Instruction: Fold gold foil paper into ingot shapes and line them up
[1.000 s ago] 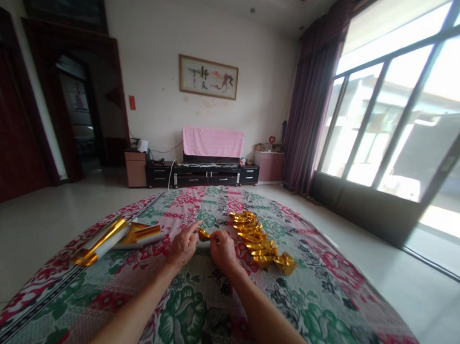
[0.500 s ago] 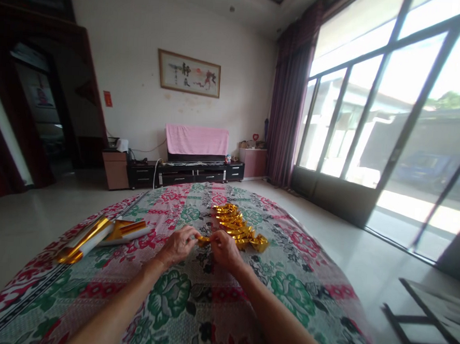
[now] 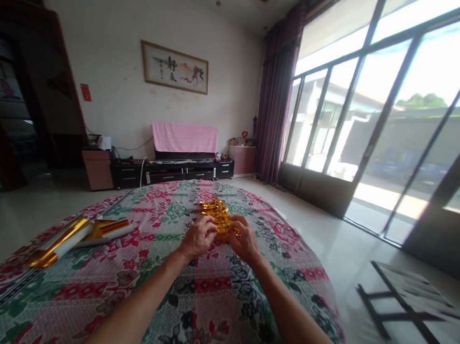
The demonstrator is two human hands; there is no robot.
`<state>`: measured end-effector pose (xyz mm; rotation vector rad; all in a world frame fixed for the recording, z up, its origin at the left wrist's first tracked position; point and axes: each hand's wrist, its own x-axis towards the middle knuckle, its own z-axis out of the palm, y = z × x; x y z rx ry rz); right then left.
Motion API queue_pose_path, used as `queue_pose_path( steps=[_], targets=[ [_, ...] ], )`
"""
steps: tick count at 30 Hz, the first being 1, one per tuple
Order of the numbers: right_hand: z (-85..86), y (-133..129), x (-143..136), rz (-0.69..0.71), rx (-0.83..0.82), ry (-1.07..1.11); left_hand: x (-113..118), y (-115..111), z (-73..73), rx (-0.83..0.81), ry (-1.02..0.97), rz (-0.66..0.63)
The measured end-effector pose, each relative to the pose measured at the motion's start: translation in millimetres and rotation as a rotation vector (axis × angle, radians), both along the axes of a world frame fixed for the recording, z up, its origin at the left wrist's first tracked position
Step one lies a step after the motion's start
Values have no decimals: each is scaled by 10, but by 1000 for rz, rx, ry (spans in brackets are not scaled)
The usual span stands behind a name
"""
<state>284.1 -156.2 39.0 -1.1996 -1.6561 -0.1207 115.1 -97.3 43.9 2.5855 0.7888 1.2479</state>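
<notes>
A pile of shiny gold foil strips [image 3: 215, 209] lies near the middle of the flowered tablecloth [image 3: 148, 286]. At its near left edge, my left hand [image 3: 200, 237] has its fingers pressed together; what they pinch is too small to make out. My right hand [image 3: 243, 238] is closed at the near right side of the pile, its fingertips on gold foil. A short gap separates the two hands, with gold strips showing between and beyond them.
Two rolls of gold and white foil, one [image 3: 60, 242] nearer and one [image 3: 107, 230] beside it, lie at the table's left. A folding stool or chair [image 3: 412, 302] stands on the floor at right. A low black cabinet [image 3: 179, 173] is beyond the table.
Both hands have moved from a short gold piece left of the pile onto the pile's near end, and they are now further apart. The view has turned to the right.
</notes>
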Motion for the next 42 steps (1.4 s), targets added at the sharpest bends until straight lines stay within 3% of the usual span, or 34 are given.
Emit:
queue_pose_path(
  steps=[4,11,42],
  targets=[
    [-129,7,142,-84,-49,-24,180,-10,-118,32,3,23],
    [-258,63,240,-150,-105,-84,261,37,-233,65,42,21],
    [-306,59,306,-214,-115,-156,359,45,-319,52,47,-19]
  ],
)
